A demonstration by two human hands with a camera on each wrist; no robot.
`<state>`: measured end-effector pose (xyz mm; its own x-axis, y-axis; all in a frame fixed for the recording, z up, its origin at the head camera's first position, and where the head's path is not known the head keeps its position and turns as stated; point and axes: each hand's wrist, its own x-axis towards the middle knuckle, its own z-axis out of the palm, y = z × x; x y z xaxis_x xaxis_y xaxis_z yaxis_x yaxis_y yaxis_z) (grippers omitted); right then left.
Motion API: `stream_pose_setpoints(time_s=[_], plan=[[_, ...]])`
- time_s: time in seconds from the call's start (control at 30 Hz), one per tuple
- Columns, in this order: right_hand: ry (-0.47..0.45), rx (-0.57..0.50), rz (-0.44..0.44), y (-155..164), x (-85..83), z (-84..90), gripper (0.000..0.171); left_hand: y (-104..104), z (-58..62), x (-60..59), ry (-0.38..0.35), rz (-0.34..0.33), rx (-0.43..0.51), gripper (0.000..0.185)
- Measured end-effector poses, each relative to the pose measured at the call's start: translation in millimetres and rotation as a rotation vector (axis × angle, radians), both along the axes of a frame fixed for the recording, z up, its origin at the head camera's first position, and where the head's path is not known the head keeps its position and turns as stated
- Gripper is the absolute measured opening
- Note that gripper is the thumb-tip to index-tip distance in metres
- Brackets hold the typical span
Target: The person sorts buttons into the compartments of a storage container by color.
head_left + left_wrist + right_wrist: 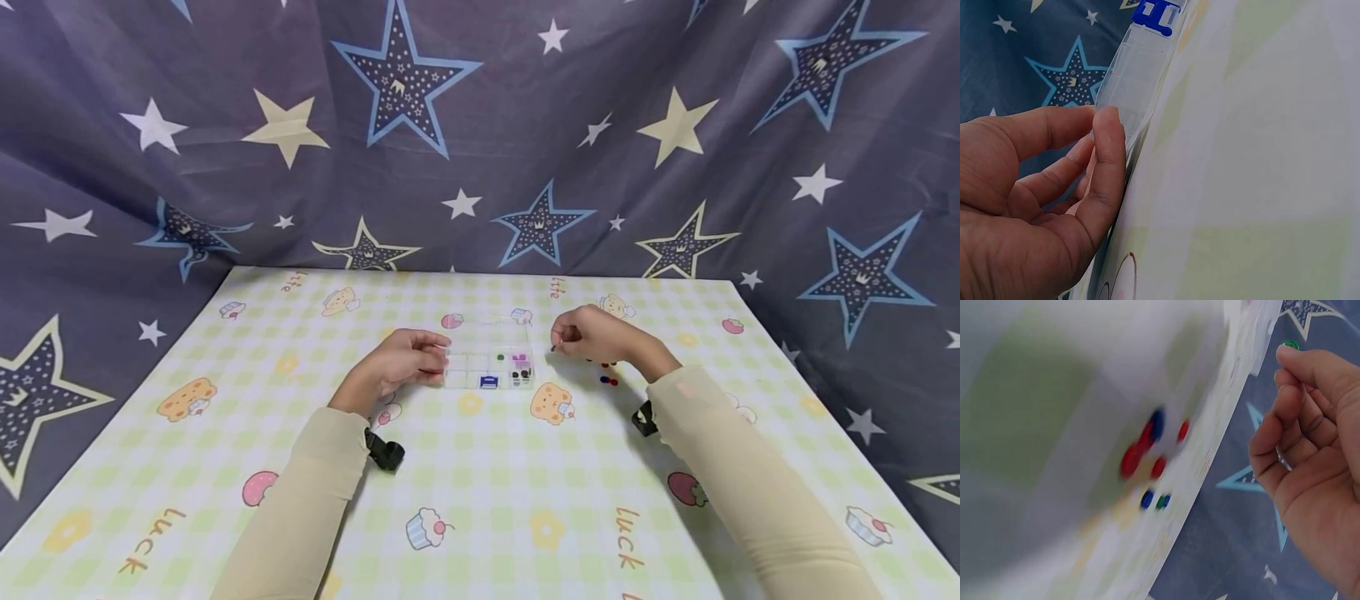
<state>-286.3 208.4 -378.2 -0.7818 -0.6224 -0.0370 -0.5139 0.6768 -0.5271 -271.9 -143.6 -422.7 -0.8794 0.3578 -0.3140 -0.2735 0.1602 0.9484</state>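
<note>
A clear plastic compartment box with a blue latch lies on the checked tablecloth. My left hand grips its left end between thumb and fingers; the left wrist view shows the thumb pressed on the box wall. Some compartments hold small purple, black and green pieces. My right hand hovers just right of the box and pinches a small green bead at its fingertips. Loose red and blue beads lie on the cloth under that hand, also seen as beads in the right wrist view.
The table is covered by a green-and-white cloth with cupcake and biscuit prints. A blue star-patterned curtain hangs behind and around the table. Black straps sit at both wrists.
</note>
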Motion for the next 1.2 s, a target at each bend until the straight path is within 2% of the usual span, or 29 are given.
stream_pose_setpoints(time_s=[0.23, 0.47, 0.77, 1.03, 1.2], plan=[[0.042, -0.027, 0.061, -25.3, -1.6, 4.5, 0.009, 0.6, 1.5, 0.0, 0.004, 0.006, 0.008, 0.047], [0.032, -0.010, 0.052, -42.2, -4.3, 1.3, 0.009, -0.5, 1.3, 1.2, 0.014, -0.017, 0.002, 0.047], [0.030, 0.005, 0.082, -61.5, -6.6, 0.0, 0.009, -0.1, 2.0, 1.8, 0.004, -0.009, 0.005, 0.047], [0.029, 0.021, 0.086, -69.5, -9.3, -3.9, 0.009, 0.1, 0.7, 1.4, 0.009, -0.007, 0.000, 0.047], [0.048, 0.001, 0.049, -65.1, -9.0, -5.6, 0.007, 0.4, 0.6, 1.8, 0.008, -0.002, -0.003, 0.047]])
